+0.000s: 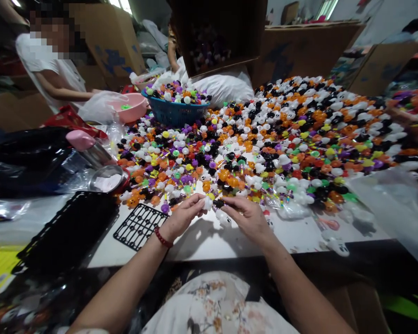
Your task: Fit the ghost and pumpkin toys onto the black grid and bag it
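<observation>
My left hand (181,218), with a red bead bracelet on its wrist, pinches a small white figure (208,203) over the near edge of the table. Close beside it, the thumb and fingers of my right hand (249,221) are closed on a small black piece (218,203). The two pieces nearly meet; whether they touch I cannot tell. A white ghost figure (225,219) lies just below my right fingertips. Left of my left wrist rests a black plastic grid (139,225). A pile of orange, black, white and purple figures (285,125) spreads beyond my hands.
A blue basket (176,112) heaped with figures and a pink basin (134,109) stand farther back. At left are a stack of black grids (69,232) and a metal cup (106,178). Clear plastic (397,208) lies right. A co-worker (52,69) stands back left.
</observation>
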A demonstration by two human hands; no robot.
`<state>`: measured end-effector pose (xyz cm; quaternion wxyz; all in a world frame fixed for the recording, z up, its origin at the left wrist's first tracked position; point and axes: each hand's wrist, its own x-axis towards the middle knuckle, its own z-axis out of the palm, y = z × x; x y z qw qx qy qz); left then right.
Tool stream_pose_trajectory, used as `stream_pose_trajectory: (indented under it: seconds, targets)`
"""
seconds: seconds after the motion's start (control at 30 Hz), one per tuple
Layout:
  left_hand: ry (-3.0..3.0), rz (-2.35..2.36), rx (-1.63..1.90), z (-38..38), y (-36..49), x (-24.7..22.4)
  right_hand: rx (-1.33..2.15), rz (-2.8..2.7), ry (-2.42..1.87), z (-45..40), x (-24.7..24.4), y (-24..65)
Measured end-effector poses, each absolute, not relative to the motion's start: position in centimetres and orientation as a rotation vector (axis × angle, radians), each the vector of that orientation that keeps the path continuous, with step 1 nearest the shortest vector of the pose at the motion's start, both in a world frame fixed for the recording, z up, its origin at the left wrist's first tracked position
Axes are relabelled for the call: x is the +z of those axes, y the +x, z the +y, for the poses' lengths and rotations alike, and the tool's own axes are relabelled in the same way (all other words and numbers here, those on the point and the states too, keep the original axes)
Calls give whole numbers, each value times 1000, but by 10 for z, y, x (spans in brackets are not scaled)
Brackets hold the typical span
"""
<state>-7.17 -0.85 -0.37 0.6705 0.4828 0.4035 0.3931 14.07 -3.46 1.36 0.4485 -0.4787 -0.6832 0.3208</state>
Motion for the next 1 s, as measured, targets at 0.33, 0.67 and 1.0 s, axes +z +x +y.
stream_pose_trajectory:
  seconds: [0.33,0.67,1.0]
  targets:
    - [1266,998,785,-23,-58,-11,863,-1685,-1198,-40,16,140]
    - [1546,1063,731,-2,-38,-1,1041,-1489,-1190,-25,5,144]
    - [2334,1789,506,138,-11,-24,-157,-1574,-1415,33,18,215]
